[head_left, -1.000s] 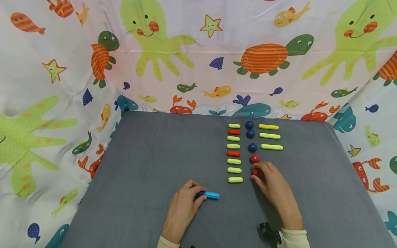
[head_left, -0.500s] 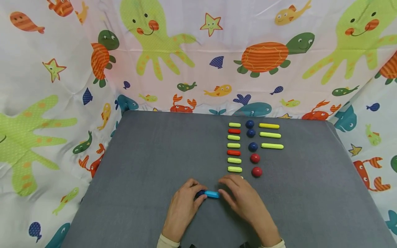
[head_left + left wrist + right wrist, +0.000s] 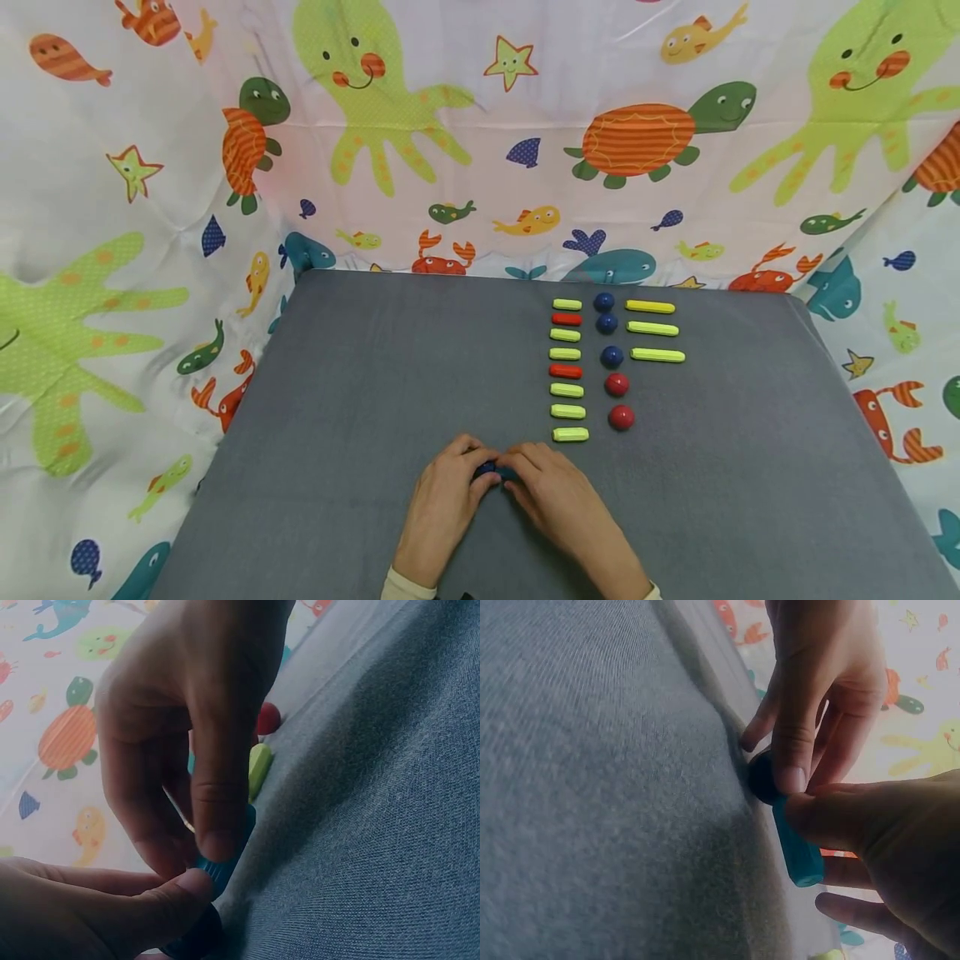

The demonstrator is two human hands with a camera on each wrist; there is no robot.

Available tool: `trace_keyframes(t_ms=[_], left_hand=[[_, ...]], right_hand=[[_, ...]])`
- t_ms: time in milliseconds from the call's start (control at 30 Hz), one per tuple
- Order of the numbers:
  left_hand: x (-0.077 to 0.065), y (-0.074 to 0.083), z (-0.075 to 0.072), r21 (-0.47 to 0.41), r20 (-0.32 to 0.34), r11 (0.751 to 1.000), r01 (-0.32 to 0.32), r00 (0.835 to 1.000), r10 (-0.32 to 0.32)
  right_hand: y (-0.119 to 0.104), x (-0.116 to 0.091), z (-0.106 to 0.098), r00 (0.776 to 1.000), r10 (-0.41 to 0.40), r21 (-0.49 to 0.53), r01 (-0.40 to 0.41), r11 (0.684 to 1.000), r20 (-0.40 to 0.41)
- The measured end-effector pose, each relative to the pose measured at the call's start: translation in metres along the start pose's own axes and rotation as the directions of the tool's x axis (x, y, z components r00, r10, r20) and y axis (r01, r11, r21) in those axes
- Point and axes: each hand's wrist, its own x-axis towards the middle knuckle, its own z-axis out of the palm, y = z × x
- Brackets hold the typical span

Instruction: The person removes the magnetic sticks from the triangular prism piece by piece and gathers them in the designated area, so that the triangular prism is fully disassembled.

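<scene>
In the head view my left hand (image 3: 442, 504) pinches a dark blue ball (image 3: 484, 470) between thumb and fingers. My right hand (image 3: 558, 508) has its thumb and index finger on a short light blue stick (image 3: 800, 851), which joins the ball end to end. The right wrist view shows the ball (image 3: 762, 778) against the stick's upper end, with the left thumb over it. In the left wrist view the stick (image 3: 238, 844) is partly covered by the right thumb. Both hands meet low over the grey cloth, their fingertips nearly touching.
Beyond the right hand runs a column of short sticks, pale green (image 3: 570, 434) and red (image 3: 566, 372). Beside it stand red balls (image 3: 621, 417) and dark blue balls (image 3: 612, 357). Further right lie longer yellow-green sticks (image 3: 657, 356). A printed curtain (image 3: 480, 167) borders the grey table (image 3: 337, 400).
My right hand has left the nearest red ball and moved left and toward me, onto the light blue stick. The left hand stays in place, holding the dark blue ball.
</scene>
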Motion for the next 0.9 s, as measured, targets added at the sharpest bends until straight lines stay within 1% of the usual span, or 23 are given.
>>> trace_keyframes(t_ms=[167, 467, 733, 900], left_hand=[[-0.0004, 0.0005, -0.0006, -0.004, 0.014, 1.0, 0.005, 1.0, -0.005], [0.0006, 0.0002, -0.0008, -0.019, 0.022, 1.0, 0.016, 1.0, -0.015], [0.0005, -0.0004, -0.0006, -0.013, 0.017, 1.0, 0.011, 1.0, -0.011], [0.0005, -0.0008, -0.0002, -0.008, 0.005, 1.0, 0.007, 1.0, -0.007]], right_hand=[[0.0005, -0.0002, 0.0033, 1.0, -0.009, 0.004, 0.009, 1.0, 0.003], [-0.0004, 0.0007, 0.0055, 1.0, 0.021, 0.0, -0.021, 1.0, 0.018], [-0.0003, 0.0016, 0.0087, 0.999, 0.046, -0.017, -0.046, 0.999, 0.019], [0.0005, 0.0035, 0.0102, 0.999, 0.049, -0.035, -0.048, 0.998, 0.017]])
